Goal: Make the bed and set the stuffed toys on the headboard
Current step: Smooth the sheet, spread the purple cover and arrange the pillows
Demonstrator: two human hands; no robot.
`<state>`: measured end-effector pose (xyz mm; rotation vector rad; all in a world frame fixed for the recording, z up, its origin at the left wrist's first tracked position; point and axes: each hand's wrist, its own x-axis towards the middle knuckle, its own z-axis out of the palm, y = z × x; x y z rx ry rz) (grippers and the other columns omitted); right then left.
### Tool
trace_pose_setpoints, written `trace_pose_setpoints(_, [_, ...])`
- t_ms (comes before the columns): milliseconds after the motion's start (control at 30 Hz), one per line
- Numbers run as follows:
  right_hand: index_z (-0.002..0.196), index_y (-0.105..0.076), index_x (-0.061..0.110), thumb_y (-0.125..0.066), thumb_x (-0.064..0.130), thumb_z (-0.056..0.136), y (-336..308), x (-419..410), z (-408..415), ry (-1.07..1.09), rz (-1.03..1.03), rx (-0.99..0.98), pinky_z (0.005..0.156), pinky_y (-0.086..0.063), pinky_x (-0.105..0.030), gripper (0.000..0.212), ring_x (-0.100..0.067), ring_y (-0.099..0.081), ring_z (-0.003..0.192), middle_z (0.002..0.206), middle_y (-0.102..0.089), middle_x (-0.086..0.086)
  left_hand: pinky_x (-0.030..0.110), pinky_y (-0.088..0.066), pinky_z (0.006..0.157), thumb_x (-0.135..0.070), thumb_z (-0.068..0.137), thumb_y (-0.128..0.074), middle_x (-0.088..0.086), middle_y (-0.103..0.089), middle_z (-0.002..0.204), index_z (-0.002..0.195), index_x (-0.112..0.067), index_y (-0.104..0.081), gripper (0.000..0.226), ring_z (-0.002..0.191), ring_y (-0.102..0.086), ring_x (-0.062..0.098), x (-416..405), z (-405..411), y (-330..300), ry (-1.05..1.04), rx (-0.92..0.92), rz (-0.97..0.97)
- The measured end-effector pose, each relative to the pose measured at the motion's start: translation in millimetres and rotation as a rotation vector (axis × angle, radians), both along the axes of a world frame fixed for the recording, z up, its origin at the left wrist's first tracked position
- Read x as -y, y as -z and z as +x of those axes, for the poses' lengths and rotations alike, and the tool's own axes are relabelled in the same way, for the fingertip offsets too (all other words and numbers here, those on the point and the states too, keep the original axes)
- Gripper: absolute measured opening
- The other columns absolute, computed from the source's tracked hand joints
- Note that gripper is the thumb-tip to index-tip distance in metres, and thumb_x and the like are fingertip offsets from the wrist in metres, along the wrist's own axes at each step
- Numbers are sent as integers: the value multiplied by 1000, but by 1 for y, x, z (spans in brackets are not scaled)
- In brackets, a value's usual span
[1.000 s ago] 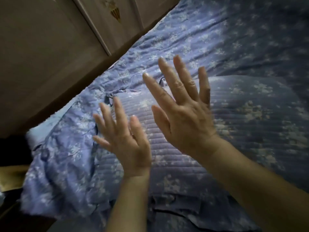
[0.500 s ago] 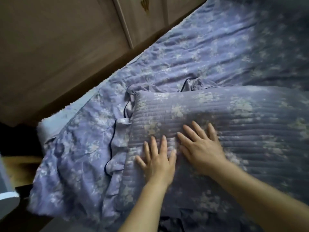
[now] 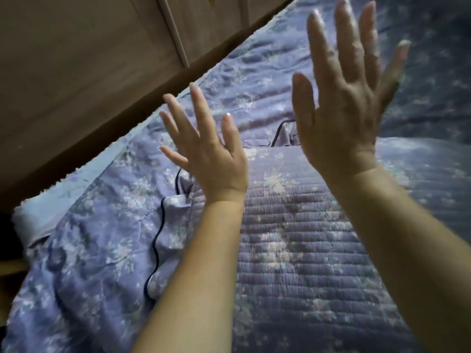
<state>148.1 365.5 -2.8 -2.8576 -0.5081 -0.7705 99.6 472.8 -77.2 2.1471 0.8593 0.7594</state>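
Above quilted pillow [image 3: 300, 250]: left hand [image 3: 211, 159], right hand [image 3: 341, 110], grip wide; wooden cabinet [image 3: 76, 72] beside bed

Two hands [image 3: 211, 159] (both bare), one pillow [image 3: 305, 238].

A bedroom in a home. A bed fills most of the view, covered with a lilac floral sheet [image 3: 267, 80], with a quilted pillow [image 3: 300, 250] in matching print lying on it and a dark-piped pillowcase edge [image 3: 163, 225] beside that. Along the bed's far side runs a beige wooden panel [image 3: 76, 72], probably a wardrobe or headboard; dim light makes it hard to tell.
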Motion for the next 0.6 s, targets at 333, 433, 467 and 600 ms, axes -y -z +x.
trace_pose_setpoints(333, [128,-48,30,-21,49,93,68,65,-61,5,-317,-767,111,-8,-42,48,-18,-27,140,139,-43,3,57,5,113,-55,95,-30,-5,-1,160,148,-37,-13,59,147,7,21,45,-28,29,747,-874,-121])
trace_pose_setpoints(433, [111,-64,25,-25,46,83,59,83,-91,95,-226,-735,104,-13,-40,52,-25,-50,128,123,-62,-3,57,5,114,-55,94,-33,-4,-3,160,146,-40,-21,55,147,5,20,68,-45,7,854,-866,-92])
trace_pose_setpoints(467, [106,-66,24,-31,44,81,56,91,-102,124,-214,-716,103,-16,-42,48,-27,-55,123,120,-65,-4,57,5,113,-55,94,-32,-4,-1,160,146,-40,-21,55,147,6,20,74,-54,3,882,-864,-79])
trace_pose_setpoints(600, [112,-66,28,-37,46,82,43,126,-148,241,-205,-703,105,-20,-45,46,-27,-54,125,130,-60,-4,60,6,112,-61,92,-31,-4,12,159,147,-44,-6,63,146,15,23,92,-96,-10,975,-941,-19])
